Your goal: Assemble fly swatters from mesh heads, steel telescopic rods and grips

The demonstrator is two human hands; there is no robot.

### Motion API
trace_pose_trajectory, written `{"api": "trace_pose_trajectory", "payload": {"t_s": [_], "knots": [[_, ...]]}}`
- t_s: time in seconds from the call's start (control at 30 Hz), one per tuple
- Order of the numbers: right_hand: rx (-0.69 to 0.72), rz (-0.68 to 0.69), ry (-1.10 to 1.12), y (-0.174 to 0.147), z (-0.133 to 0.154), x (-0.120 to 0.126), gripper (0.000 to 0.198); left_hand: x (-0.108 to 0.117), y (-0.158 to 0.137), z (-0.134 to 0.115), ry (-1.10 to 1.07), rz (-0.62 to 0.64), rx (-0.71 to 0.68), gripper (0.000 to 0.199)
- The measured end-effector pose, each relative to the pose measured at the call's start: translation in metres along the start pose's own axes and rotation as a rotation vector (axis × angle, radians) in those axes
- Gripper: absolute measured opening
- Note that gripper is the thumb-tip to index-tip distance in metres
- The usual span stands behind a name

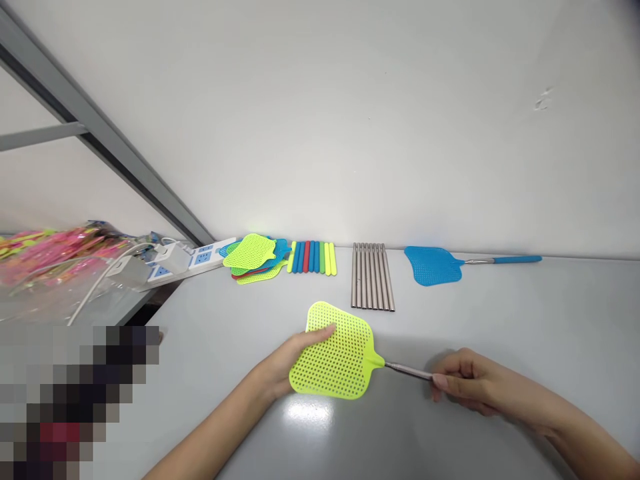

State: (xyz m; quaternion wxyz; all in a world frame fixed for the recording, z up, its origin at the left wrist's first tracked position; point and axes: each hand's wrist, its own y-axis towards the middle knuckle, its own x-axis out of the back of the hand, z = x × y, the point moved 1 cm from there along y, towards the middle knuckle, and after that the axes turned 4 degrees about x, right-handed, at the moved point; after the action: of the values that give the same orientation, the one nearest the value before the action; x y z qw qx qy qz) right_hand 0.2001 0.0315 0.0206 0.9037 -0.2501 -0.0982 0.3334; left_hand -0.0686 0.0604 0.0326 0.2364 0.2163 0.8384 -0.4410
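A yellow-green perforated fly swatter head (340, 357) is in my left hand (293, 357), thumb on top and the other fingers hidden beneath. From its neck a thin metal rod (409, 371) runs to the right. My right hand (465, 383) pinches the rod's far end between thumb and fingers. Beyond my hands, several metal tubes (373, 277) lie side by side on the grey table (240, 347). A blue fly swatter (435, 265) with a metal rod and blue grip lies at the right back.
Several coloured grips (313, 257) lie in a row near the wall, beside a pile of swatter heads (250, 253). A white power strip (200, 259) with plugs and cables runs along the left edge. Plastic bags (65, 267) of colourful items sit farther left.
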Motion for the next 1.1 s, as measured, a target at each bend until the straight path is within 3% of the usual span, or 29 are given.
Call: {"api": "trace_pose_trajectory", "payload": {"t_s": [0.13, 0.3, 0.4, 0.5, 0.7, 0.83, 1.1], "knots": [[0.011, -0.01, 0.052, 0.003, 0.0, -0.002, 0.039, -0.001, 0.001, -0.008, -0.147, 0.0, -0.137, 0.035], [0.017, -0.092, 0.093, 0.004, 0.002, -0.003, 0.042, 0.003, 0.004, -0.013, -0.071, -0.002, -0.285, 0.041], [0.09, -0.226, 0.131, 0.002, 0.006, -0.003, 0.041, 0.005, 0.004, -0.015, 0.11, 0.014, -0.363, 0.053], [0.211, -0.362, 0.222, -0.001, 0.011, -0.003, 0.038, 0.007, 0.006, -0.015, 0.287, -0.034, -0.435, 0.051], [0.465, -0.541, 0.673, 0.0, 0.016, -0.006, 0.025, 0.008, 0.018, -0.01, 0.66, -0.267, -0.609, 0.035], [0.57, -0.506, 0.866, 0.004, 0.016, -0.01, 0.018, 0.001, 0.021, -0.012, 0.897, -0.391, -0.782, 0.028], [0.557, -0.425, 0.845, 0.004, 0.013, -0.018, 0.014, 0.018, 0.033, -0.029, 1.423, -0.608, -0.996, 0.032]]}}
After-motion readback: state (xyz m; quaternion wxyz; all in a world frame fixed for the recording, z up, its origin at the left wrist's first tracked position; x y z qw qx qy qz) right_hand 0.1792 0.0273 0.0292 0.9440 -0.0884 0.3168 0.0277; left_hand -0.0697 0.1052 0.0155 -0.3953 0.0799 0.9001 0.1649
